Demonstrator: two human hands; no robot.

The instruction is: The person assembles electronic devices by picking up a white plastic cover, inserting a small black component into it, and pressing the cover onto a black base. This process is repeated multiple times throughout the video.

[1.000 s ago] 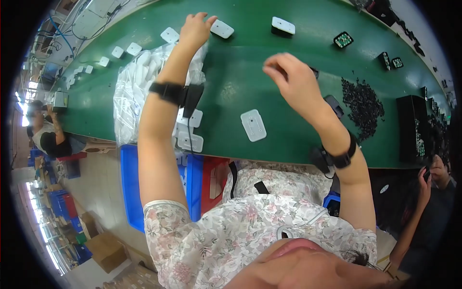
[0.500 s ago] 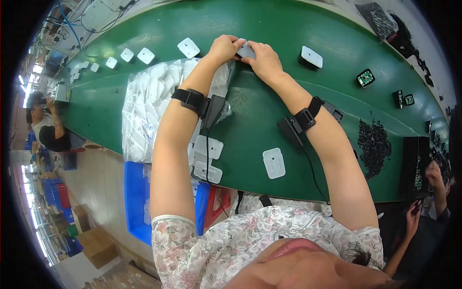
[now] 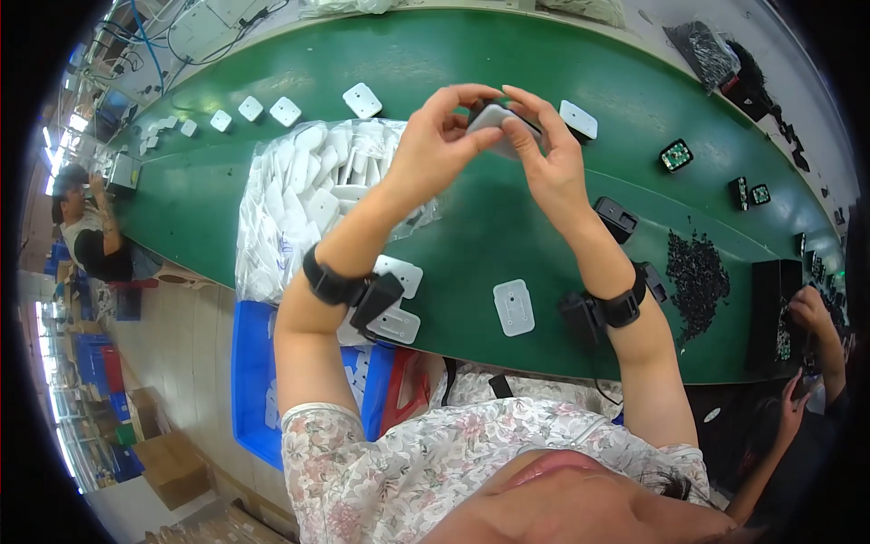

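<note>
Raised over the far part of the green table [image 3: 471, 208], a small box with a white plate on a black housing [image 3: 492, 119] is held tilted between my two hands. My left hand [image 3: 441, 136] grips its left side, fingers over the top and thumb on the white face. On its right side, my right hand [image 3: 549, 150] closes with its thumb against the white plate. Fingers cover parts of the box. Beneath my left forearm lies a clear bag of white plates [image 3: 313, 181]. A single white plate [image 3: 514, 307] rests between my forearms.
A row of white-topped pieces [image 3: 285, 111] runs along the far left; another white-topped box [image 3: 578, 119] stands right of my hands. Black housings with green boards [image 3: 676, 155] and a pile of small black parts [image 3: 697, 283] lie right. A blue bin [image 3: 253, 390] sits below the edge. Co-workers work on both sides.
Both hands have lifted off the tabletop and come nearer, turning the box so its white face tilts toward me. My forearms have bent and drawn back.
</note>
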